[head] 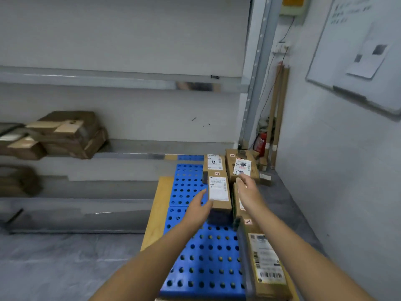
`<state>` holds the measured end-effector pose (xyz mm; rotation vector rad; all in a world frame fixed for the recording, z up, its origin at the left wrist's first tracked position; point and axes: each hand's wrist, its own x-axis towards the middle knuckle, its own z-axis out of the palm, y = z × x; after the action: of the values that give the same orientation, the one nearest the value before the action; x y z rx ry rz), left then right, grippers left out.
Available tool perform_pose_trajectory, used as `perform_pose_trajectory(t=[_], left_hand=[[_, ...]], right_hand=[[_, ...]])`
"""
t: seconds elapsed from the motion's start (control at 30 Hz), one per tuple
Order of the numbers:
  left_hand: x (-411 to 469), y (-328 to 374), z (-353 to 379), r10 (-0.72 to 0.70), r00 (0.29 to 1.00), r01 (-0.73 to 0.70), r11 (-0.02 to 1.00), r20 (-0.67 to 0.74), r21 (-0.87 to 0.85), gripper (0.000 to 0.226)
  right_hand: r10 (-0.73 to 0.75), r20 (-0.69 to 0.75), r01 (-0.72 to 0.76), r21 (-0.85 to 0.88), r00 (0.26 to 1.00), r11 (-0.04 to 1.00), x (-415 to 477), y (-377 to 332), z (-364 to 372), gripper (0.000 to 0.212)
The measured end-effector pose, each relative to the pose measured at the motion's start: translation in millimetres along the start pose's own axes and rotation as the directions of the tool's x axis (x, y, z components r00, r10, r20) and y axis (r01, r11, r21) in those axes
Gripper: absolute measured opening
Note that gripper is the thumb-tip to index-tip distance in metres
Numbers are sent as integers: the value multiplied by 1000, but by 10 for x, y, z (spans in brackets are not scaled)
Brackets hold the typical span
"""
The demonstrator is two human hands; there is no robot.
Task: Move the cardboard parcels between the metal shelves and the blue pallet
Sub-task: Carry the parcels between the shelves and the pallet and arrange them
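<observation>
While some parcels lie on the shelf far left of the hands, several sit on the pallet. The left hand and right hand, fingers straight, holding nothing, flank one parcel there, seemingly not yet lifted.

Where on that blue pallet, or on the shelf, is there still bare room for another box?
The pallet is bare on its left, from the wooden board to the parcels, down to the near edge beside the long parcel. The shelf is bare right of its stacked boxes. Crowded: the right side and far corner, where the left hand and right hand reach.
</observation>
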<state>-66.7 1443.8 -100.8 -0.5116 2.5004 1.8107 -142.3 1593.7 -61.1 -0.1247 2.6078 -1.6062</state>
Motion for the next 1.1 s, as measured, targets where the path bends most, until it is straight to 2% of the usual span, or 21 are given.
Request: perform_pose_trajectory(t=[0.13, 0.23, 0.4, 0.57, 0.8, 1.1], left_hand=[[36, 90, -1191, 160, 981, -131, 964, -111, 232, 47], [-73, 48, -2193, 215, 956, -130, 921, -201, 368, 48], [-341, -180, -3790, 260, 925, -53, 813, -279, 580, 53], [-667, -356, -5048, 277, 889, 32, 754, -363, 656, 56], [-700, -764, -5935, 269, 893, 76, 700, -361, 710, 58], [35, -1035, -6610, 255, 907, 65, 704, -337, 708, 55]], right_hand=[[-153, 196, 183, -142, 969, 973, 16, -778, 830, 52], [-216, 368, 311, -220, 904, 925, -54, -1299, 1558, 55], [-371, 442, 499, -218, 816, 839, -221, -2164, 2775, 52], [-445, 509, 606, -205, 737, 769, -481, -2928, 3837, 53], [-466, 614, 709, -228, 637, 668, -707, -3451, 4868, 57], [-429, 645, 690, -219, 633, 689, -178, -3830, 5799, 57]])
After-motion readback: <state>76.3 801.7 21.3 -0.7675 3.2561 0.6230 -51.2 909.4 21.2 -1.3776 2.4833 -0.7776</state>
